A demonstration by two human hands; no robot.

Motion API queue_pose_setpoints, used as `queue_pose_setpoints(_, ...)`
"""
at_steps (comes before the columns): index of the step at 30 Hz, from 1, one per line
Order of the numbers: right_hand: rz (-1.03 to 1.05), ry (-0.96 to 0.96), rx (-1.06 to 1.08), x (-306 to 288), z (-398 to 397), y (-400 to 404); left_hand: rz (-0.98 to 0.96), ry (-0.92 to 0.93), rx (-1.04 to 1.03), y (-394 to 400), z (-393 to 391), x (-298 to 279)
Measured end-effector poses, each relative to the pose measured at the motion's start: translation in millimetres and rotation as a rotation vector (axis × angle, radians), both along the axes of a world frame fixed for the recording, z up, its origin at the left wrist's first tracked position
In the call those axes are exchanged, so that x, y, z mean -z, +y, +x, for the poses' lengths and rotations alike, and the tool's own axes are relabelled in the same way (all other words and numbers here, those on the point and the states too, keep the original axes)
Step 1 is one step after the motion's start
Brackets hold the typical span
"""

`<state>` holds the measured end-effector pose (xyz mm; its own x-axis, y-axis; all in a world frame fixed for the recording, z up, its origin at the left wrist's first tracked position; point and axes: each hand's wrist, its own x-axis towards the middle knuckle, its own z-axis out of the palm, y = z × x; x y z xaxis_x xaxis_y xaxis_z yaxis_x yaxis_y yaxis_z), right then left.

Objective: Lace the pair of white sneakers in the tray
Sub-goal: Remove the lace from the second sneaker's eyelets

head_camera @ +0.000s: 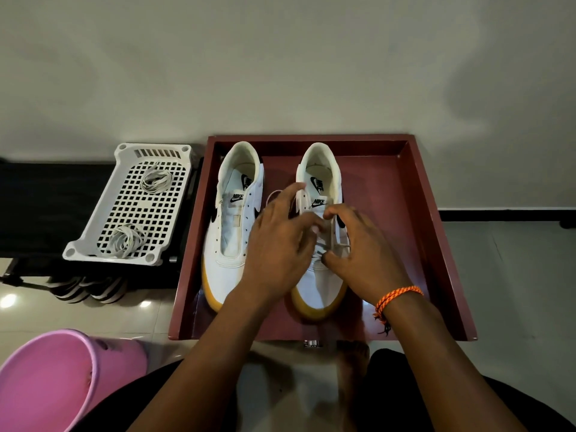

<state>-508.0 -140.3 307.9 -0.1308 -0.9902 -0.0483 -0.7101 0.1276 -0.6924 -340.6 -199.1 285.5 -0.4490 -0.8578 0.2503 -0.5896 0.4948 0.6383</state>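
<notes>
Sneakers sit side by side in the maroon tray (436, 244) in the head view, toes toward the person and heels toward the wall. The left sneaker (232, 226) lies unlaced in the tray's left half, its eyelets bare and its tongue exposed. The right sneaker (321, 188) lies just beside it, nearer the tray's middle, with a white lace (321, 244) crossing its lower eyelets. Both hands work over this shoe. The left hand (277, 241) comes in from the tray's near edge, fingers curled toward the eyelet row with the forefinger stretched up past the tongue; it seems to pinch the lace, though the grip itself is hidden. The right hand (361, 244), with an orange braided band (396, 299) on its wrist, has its fingers bent over the shoe's far flank and its thumb pressed near the lace; whether it holds the lace I cannot tell. Left of the tray, a white perforated basket (93, 241) holds two coiled bundles of laces (156, 179). A pink bucket (46, 378) stands near the tray's front left corner, on the tiled floor.
</notes>
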Motion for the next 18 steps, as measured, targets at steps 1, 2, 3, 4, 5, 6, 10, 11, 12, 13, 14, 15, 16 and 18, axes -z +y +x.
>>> queue_pose_setpoints(1, -0.001, -0.004, -0.006, 0, 0, 0, -0.021, -0.079, 0.019, 2, -1, 2)
queue_pose_setpoints(2, -0.002, -0.003, -0.009, 0, 0, -1, -0.033, -0.127, 0.036, 4, -3, 3)
queue_pose_setpoints(3, 0.0, 0.003, -0.009, 0, 0, -1, -0.038, -0.144, 0.048, 6, -4, 4)
queue_pose_setpoints(4, 0.002, 0.009, -0.007, 0, -1, -1, -0.041, -0.14, 0.05, 7, -6, 5)
queue_pose_setpoints(5, 0.003, 0.012, -0.007, 1, -1, -1, -0.037, -0.13, 0.047, 6, -6, 6)
queue_pose_setpoints(6, 0.001, 0.012, -0.007, 1, -1, -1, -0.023, -0.111, 0.044, 5, -6, 7)
queue_pose_setpoints(10, -0.001, 0.046, -0.004, 2, -3, -1, 0.083, 0.146, -0.048, -3, -6, 3)
queue_pose_setpoints(11, 0.0, 0.052, -0.003, 2, -4, -1, 0.084, 0.201, -0.074, -4, -5, 1)
queue_pose_setpoints(12, 0.0, 0.052, -0.003, 3, -4, 0, 0.074, 0.232, -0.083, -5, -3, 0)
queue_pose_setpoints(13, 0.0, 0.045, -0.004, 3, -4, 0, 0.056, 0.227, -0.075, -6, -1, -1)
queue_pose_setpoints(14, 0.001, 0.033, -0.006, 4, -4, 0, 0.027, 0.174, -0.061, -5, 1, -1)
queue_pose_setpoints(15, 0.002, 0.018, -0.009, 4, -3, 0, 0.0, 0.083, -0.04, -4, 2, 0)
queue_pose_setpoints(16, 0.0, 0.007, -0.012, 4, -3, -1, -0.017, -0.011, -0.014, -2, 2, 2)
queue_pose_setpoints(18, -0.004, -0.004, -0.019, 5, -3, -1, -0.009, -0.106, 0.03, 5, -2, 6)
